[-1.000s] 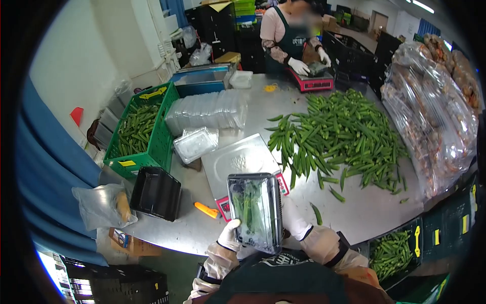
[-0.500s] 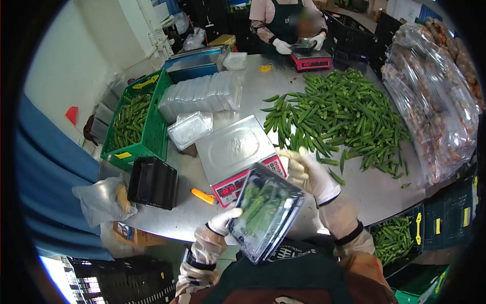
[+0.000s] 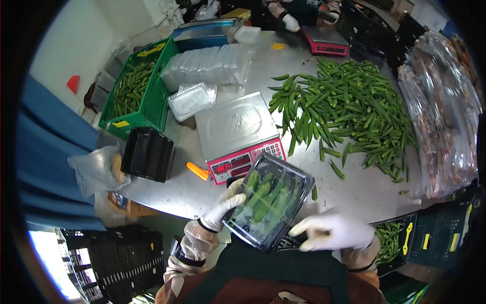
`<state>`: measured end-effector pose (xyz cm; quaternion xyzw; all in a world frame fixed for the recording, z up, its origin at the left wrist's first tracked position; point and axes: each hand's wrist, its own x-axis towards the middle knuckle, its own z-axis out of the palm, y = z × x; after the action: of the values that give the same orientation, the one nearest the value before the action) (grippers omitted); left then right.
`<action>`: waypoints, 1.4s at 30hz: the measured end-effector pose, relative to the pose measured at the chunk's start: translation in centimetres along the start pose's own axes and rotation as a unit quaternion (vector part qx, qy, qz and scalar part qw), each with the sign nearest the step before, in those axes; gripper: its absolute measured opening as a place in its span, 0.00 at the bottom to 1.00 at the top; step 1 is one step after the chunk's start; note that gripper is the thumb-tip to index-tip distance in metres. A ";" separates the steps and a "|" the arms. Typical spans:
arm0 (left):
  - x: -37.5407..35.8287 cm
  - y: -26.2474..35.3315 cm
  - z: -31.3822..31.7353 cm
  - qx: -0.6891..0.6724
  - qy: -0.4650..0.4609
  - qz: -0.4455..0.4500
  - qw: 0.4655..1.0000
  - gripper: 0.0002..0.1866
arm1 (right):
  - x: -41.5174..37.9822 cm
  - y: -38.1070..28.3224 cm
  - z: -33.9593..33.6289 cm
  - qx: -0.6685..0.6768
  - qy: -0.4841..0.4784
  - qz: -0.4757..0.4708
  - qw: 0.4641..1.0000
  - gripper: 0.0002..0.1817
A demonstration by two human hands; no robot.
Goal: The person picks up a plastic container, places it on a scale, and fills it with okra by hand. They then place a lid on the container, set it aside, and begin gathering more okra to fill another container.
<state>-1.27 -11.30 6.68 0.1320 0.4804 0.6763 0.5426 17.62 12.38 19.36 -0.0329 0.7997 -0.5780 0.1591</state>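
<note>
My left hand (image 3: 224, 205), in a white glove, grips the left edge of a plastic tray of okra (image 3: 267, 200). The tray has a black base and a shiny clear cover, and it is held tilted in front of my apron. Just off the tray's lower right corner is my gloved right hand (image 3: 334, 230), its thumb and forefinger apart and nothing between them. Behind the tray stands a pink digital scale (image 3: 235, 129) with a bare metal plate and lit red digits. Loose okra (image 3: 349, 109) is heaped on the steel table to the right of the scale.
Left of the scale are stacked clear trays (image 3: 205, 66), a green crate of okra (image 3: 144, 109), a black container (image 3: 148, 154) and an orange cutter (image 3: 197, 171). Across the table, a co-worker's gloved hand (image 3: 291, 23) is beside another scale (image 3: 326, 40). Plastic-wrapped bags (image 3: 440, 121) line the right.
My right hand has dropped from beside the scale to the tray's lower right. The tray has turned in my left hand. The co-worker's hands have come away from the far scale.
</note>
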 end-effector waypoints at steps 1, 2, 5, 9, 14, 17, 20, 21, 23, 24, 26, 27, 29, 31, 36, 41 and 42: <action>0.2 0.2 0.8 0.009 0.030 0.021 0.999 0.37 | 0.7 0.5 1.5 -0.015 -0.009 -0.032 0.999 0.15; 0.7 -0.2 1.1 -0.027 0.055 0.036 0.997 0.28 | 1.4 1.5 2.3 -0.005 -0.006 -0.016 1.000 0.14; 2.1 -0.6 1.3 -0.007 0.089 0.072 0.993 0.19 | 2.3 5.0 2.6 0.036 0.266 -0.031 0.963 0.11; 3.4 -0.5 1.8 0.048 0.129 0.135 0.981 0.20 | 1.2 7.4 0.5 0.157 0.469 -0.002 0.869 0.09; 6.2 1.3 4.5 0.025 0.166 0.229 0.959 0.21 | -0.1 10.7 -0.1 0.170 0.449 0.007 0.877 0.09; 8.6 -0.7 2.9 0.002 0.156 0.200 0.967 0.16 | 0.0 10.1 0.0 0.220 0.439 0.084 0.867 0.09; 11.5 -0.9 2.9 -0.009 0.189 0.130 0.973 0.07 | -0.3 11.3 -0.4 0.223 0.444 0.077 0.865 0.10; 12.5 -0.4 2.9 -0.017 0.197 0.107 0.974 0.08 | -0.5 12.0 -0.7 0.228 0.446 0.075 0.862 0.10; 15.2 0.6 2.5 -0.022 0.213 0.063 0.975 0.11 | -0.6 13.4 -1.1 0.224 0.465 0.054 0.855 0.10; 17.3 1.0 1.8 -0.031 0.219 0.051 0.974 0.12 | -0.9 13.8 -1.6 0.227 0.459 0.069 0.856 0.10; 22.0 2.3 0.2 -0.067 0.198 0.047 0.977 0.12 | -1.0 15.0 -2.1 0.226 0.462 0.067 0.855 0.10; 24.0 3.8 0.6 -0.071 0.218 0.070 0.971 0.14 | -0.7 15.0 -2.3 0.233 0.473 0.068 0.847 0.09; 28.3 6.9 0.3 -0.106 0.150 0.108 0.977 0.15 | -0.5 15.5 -2.9 0.243 0.475 0.072 0.843 0.10; 33.6 10.2 0.2 -0.122 0.137 0.142 0.973 0.18 | -0.1 15.7 -3.4 0.251 0.477 0.087 0.838 0.10; 41.2 13.5 -0.7 -0.037 0.222 0.042 0.973 0.46 | 0.6 17.6 -4.2 0.269 0.475 0.106 0.831 0.10; 36.9 9.0 -6.2 0.181 0.251 0.115 0.944 0.40 | 1.1 19.4 -4.0 0.266 0.461 0.136 0.836 0.10; 36.1 8.7 -9.3 0.236 0.279 0.165 0.916 0.33 | 1.2 19.3 -4.1 0.269 0.452 0.151 0.837 0.10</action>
<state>-26.68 15.51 -3.50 0.1400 0.7293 0.6326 0.2201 17.86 22.21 2.25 0.3972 0.5908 -0.6898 -0.1320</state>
